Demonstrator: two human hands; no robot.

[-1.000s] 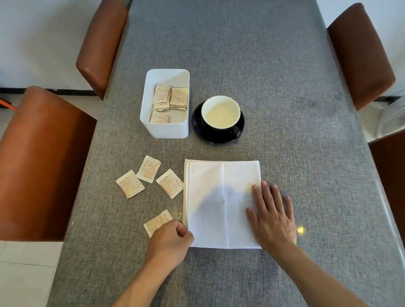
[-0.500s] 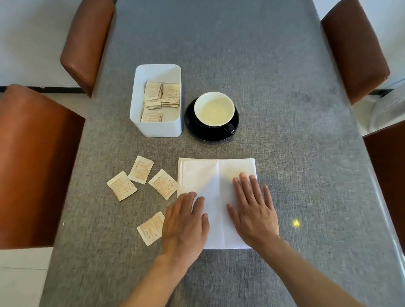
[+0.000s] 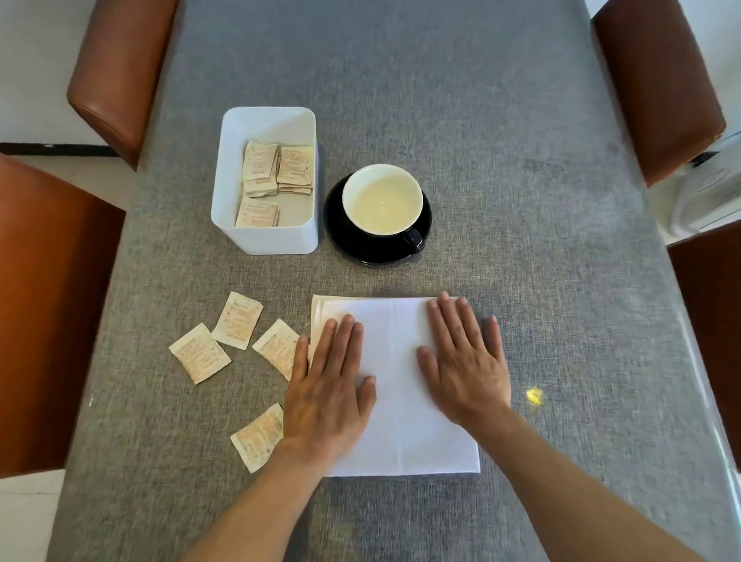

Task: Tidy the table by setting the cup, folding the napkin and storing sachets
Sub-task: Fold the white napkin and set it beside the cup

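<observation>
- Pressing flat on the folded napkin (image 3: 395,384), the left hand (image 3: 326,391) and right hand (image 3: 464,362) lie side by side, fingers straight and together, gripping nothing.
- Four loose sachets (image 3: 199,353) lie just left of the left hand, two partly under it.
- Beyond the fingertips stand a white box (image 3: 269,237) holding more sachets and the cup (image 3: 382,198) on its black saucer (image 3: 344,238).

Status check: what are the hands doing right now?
Left hand, right hand flat on folded napkin. Four sachets loose beside it. Nothing in the way.
</observation>
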